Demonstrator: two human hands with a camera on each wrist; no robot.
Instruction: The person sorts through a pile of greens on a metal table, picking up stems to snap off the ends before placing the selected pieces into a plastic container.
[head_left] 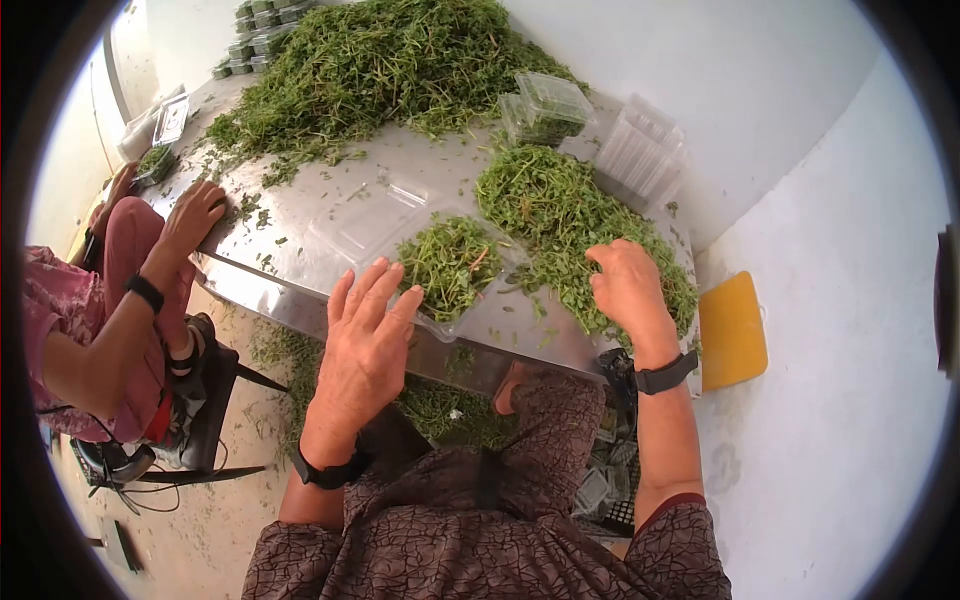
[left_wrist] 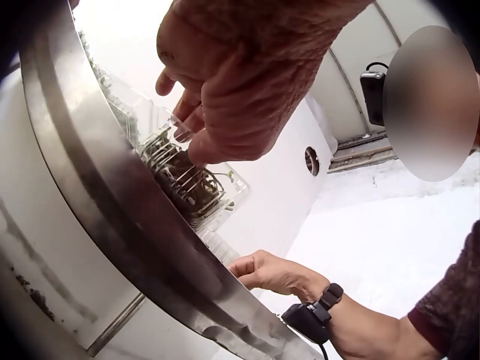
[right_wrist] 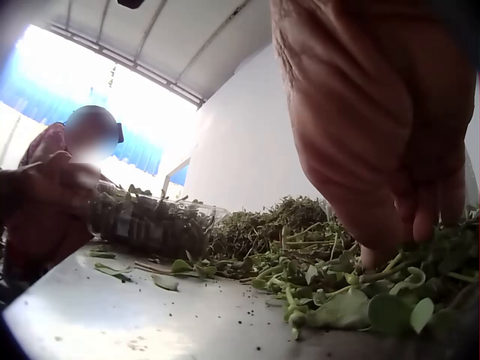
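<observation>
An open clear plastic box [head_left: 445,325] filled with leafy greens [head_left: 450,265] sits at the table's front edge, its lid [head_left: 372,225] folded back away from me. My left hand [head_left: 368,325] is at the box's near left side, fingers spread and fingertips at the rim. In the left wrist view, the thumb and fingers of that hand [left_wrist: 232,82] overlap the box wall. To the right, my right hand [head_left: 630,290] reaches into a smaller heap of greens [head_left: 555,205]. Its fingers curl down among stems and leaves [right_wrist: 352,292], partly hiding the fingertips.
A large heap of greens [head_left: 390,70] covers the back of the metal table [head_left: 290,225]. Clear boxes [head_left: 550,105] and stacked empties [head_left: 640,150] stand at the right. Filled boxes [head_left: 262,35] are stacked at the back left. Another person [head_left: 110,330] sits at the left. A yellow board [head_left: 733,330] leans on the wall.
</observation>
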